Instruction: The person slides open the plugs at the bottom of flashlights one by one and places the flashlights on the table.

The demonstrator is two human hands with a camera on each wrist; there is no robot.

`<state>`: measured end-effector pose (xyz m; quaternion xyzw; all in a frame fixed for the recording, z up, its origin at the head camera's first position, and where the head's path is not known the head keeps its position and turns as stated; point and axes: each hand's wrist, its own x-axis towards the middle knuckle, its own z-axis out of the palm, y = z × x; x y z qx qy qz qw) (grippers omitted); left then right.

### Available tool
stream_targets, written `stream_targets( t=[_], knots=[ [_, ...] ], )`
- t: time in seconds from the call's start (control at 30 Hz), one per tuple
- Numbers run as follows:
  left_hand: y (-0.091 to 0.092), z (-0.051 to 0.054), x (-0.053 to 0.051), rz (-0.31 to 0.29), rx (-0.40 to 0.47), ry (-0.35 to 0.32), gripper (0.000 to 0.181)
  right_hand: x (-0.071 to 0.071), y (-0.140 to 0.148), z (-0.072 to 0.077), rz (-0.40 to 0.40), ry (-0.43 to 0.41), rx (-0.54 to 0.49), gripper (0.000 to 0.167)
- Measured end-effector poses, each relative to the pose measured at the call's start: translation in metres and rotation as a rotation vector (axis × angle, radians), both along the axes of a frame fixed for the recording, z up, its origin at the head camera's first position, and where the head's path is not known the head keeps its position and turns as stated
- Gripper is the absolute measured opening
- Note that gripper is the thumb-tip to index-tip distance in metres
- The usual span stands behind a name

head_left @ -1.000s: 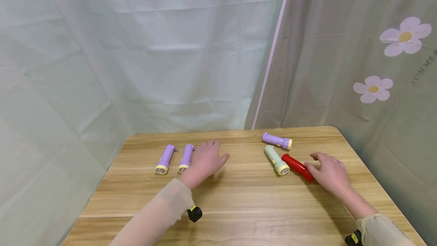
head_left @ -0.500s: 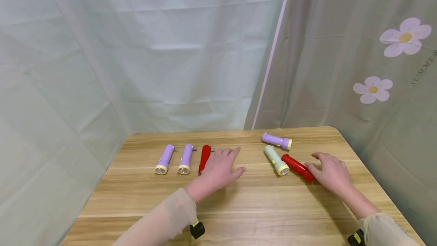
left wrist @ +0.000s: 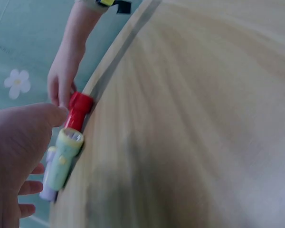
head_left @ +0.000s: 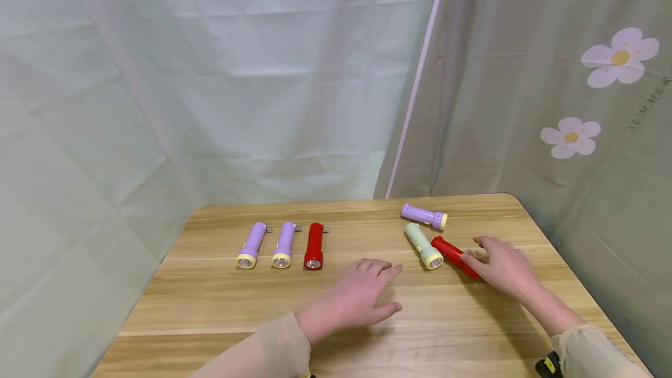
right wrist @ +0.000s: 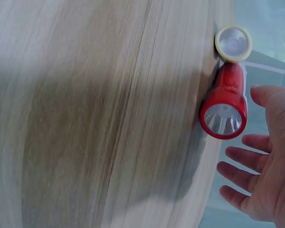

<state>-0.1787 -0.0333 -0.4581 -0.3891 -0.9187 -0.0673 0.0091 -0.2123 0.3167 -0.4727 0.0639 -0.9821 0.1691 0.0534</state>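
Note:
My left hand (head_left: pixel 359 293) hovers over the middle of the table with fingers loosely spread, holding nothing. On the right, my right hand (head_left: pixel 506 267) is beside a red flashlight (head_left: pixel 451 254). In the right wrist view its fingers (right wrist: pixel 244 161) are relaxed and stand apart from that red flashlight (right wrist: pixel 224 109). A pale green flashlight (head_left: pixel 422 245) lies just left of it, and a purple flashlight (head_left: pixel 422 216) lies behind. Left of centre, a second red flashlight (head_left: pixel 314 244) and two purple flashlights (head_left: pixel 285 242) (head_left: pixel 254 244) form a row, lenses facing me, with metal prongs sticking out.
The wooden table (head_left: pixel 210 308) has a curtain (head_left: pixel 294 104) hanging behind it. Another curtain with flower prints (head_left: pixel 572 137) hangs at the right. Black wrist devices (head_left: pixel 548 365) are strapped at the sleeves.
My left hand has moved from the left row toward the right and nearer to me, uncovering the red flashlight there. My right hand has barely moved.

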Motion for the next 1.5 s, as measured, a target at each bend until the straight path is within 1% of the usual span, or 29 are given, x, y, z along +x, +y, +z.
stream_targets(
  t=[0.1, 0.2, 0.3, 0.4, 0.57, 0.9, 1.0, 1.17, 1.33, 1.5],
  knots=[
    [0.005, -0.006, 0.009, -0.034, -0.004, -0.010, 0.073, -0.001, -0.004, -0.002, 0.019, -0.006, 0.012, 0.072],
    [0.010, -0.012, 0.016, -0.051, -0.008, -0.026, 0.073, -0.003, -0.008, -0.004, 0.030, -0.018, 0.011, 0.070],
    [0.015, -0.015, 0.021, -0.055, -0.004, -0.041, 0.074, -0.004, -0.011, -0.004, 0.029, -0.037, 0.008, 0.069],
    [0.021, -0.017, 0.024, -0.053, 0.008, -0.059, 0.074, -0.004, -0.012, -0.005, 0.027, -0.073, 0.007, 0.070],
    [0.030, -0.020, 0.027, -0.053, 0.032, -0.090, 0.073, -0.005, -0.014, -0.007, 0.035, -0.116, 0.006, 0.072],
    [0.048, -0.029, 0.033, -0.046, 0.057, -0.090, 0.071, -0.009, -0.019, -0.007, 0.045, -0.145, 0.012, 0.070],
    [0.049, -0.031, 0.034, -0.047, 0.061, -0.092, 0.070, -0.011, -0.020, -0.007, 0.049, -0.153, 0.009, 0.069],
    [0.048, -0.033, 0.036, -0.054, 0.065, -0.088, 0.069, -0.012, -0.022, -0.006, 0.051, -0.160, 0.016, 0.062],
    [0.047, -0.035, 0.037, -0.060, 0.073, -0.073, 0.068, -0.014, -0.023, -0.002, 0.065, -0.170, 0.021, 0.053],
    [0.047, -0.036, 0.037, -0.062, 0.083, -0.072, 0.068, -0.017, -0.024, 0.001, 0.069, -0.198, 0.035, 0.044]
  ],
)
